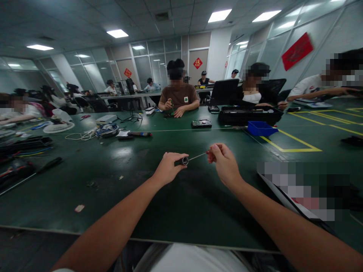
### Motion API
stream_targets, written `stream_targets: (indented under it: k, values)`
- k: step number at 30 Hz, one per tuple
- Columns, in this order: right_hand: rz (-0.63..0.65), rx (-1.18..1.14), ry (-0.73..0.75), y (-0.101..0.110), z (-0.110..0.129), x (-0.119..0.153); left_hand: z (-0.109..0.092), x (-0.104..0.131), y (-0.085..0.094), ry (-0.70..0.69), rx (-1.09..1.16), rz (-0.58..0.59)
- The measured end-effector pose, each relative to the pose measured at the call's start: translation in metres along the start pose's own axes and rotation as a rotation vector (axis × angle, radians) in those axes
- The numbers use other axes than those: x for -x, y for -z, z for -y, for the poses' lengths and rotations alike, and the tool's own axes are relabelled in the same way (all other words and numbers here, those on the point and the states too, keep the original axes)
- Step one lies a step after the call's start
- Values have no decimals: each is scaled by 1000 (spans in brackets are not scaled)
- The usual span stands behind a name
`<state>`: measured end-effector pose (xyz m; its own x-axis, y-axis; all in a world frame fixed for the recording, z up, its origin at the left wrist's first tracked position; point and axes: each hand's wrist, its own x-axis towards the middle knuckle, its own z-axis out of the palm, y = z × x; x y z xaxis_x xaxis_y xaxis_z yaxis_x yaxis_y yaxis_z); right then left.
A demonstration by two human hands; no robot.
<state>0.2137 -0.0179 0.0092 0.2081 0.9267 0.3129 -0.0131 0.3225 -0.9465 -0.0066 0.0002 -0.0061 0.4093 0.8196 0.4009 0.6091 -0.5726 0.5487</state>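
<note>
Since both hands work up in front of the wearer, over the green table (198, 211), the head view (the only one) shows a slip as the main risk, I'd judge; the left hand (170, 168) has thumb & fingers closed round a dark cylinder (182, 161), its round end left uncovered; the right hand (222, 162) pinches the far end of a thin rod (197, 156), fingertips pressed tog.; can't tell what else, if anything, is tucked in that fist.

If the pinch loosens, rod could drop to the table & roll, b/c it's slim & seems held at one end only; a sideways pull might bend it, esp. if its other end is caught at the cylinder; whether it goes in, touches or just passes behind, can't tell; a fallen bit could get lost nr the scrap (79, 208) on the tabletop.

Re direction: cylinder's long axis runs approx. left-right, round end facing right & partly twd the wearer; rod's long axis also runs crosswise, rising a little from cylinder to right hand; both sit between the hands, well apart from the blue bin (261, 128) & the long screwdriver (51, 164) at far left.
</note>
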Motion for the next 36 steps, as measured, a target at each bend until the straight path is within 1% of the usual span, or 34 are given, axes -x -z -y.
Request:
stream_targets:
  k: [2,5,8,16,18,22,25,29,33,36]
  values:
    - [-7,-2,33,-1,1,1,0,0,0,-8,1,7]
    - [45,28,57,-2,2,2,-2,0,0,-10,-3,18]
    - [94,109,84,-2,2,4,-5,-1,0,1,-17,23]
    - [160,300,165,0,4,7,-7,0,0,34,-63,69]
    - [168,334,168,1,5,7,-7,0,0,44,-69,74]
    - [142,423,159,2,3,5,-4,-1,1,73,-51,76]
    - [126,445,140,2,2,5,0,-2,2,104,11,43]
    - [101,425,141,2,3,5,8,-4,-1,207,137,-67]
    - [89,399,140,2,4,5,14,-8,-5,308,410,-147]
    - [85,388,136,2,5,5,11,-10,-3,411,615,-168]
